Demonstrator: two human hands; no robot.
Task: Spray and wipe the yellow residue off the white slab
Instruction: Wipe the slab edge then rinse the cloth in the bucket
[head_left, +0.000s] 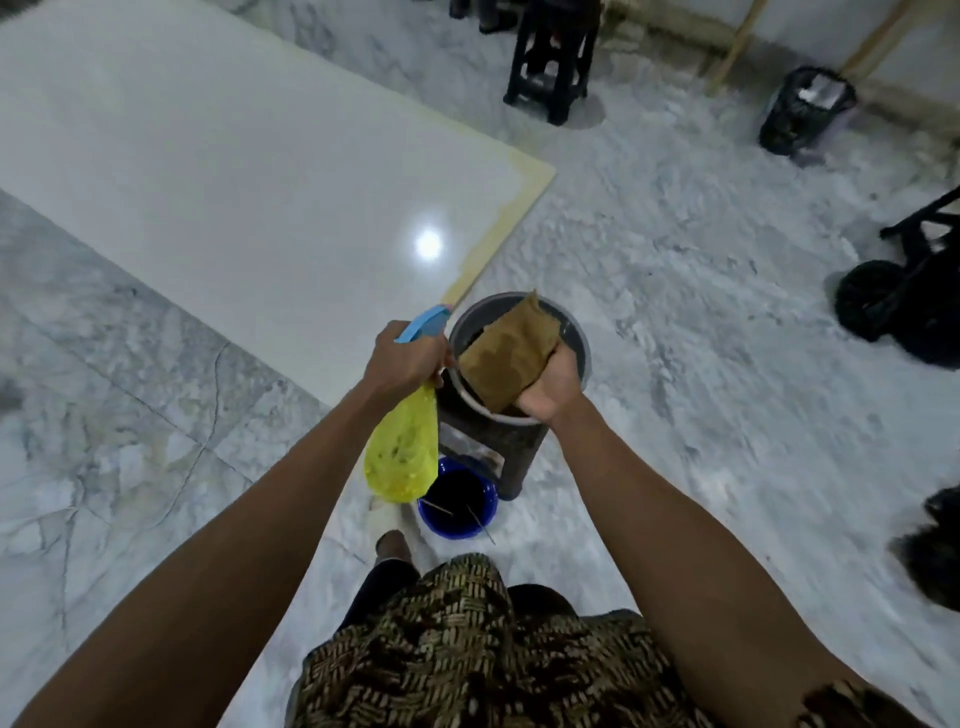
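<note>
Slab (218, 171) at 10 o'clock with yellow residue (498, 244) on its right edge, left hand (408, 361) clamped on spray bottle (402, 457), right hand (550, 387) gripping brown cloth (511, 358) over bucket (574, 340); spraying not started, I'd aim nozzle at residue next

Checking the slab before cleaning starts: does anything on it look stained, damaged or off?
Yes. A yellow residue band runs along the white slab's right edge up to its far corner, with a ragged, uneven inner border. The remaining surface looks glossy and unmarked.
</note>
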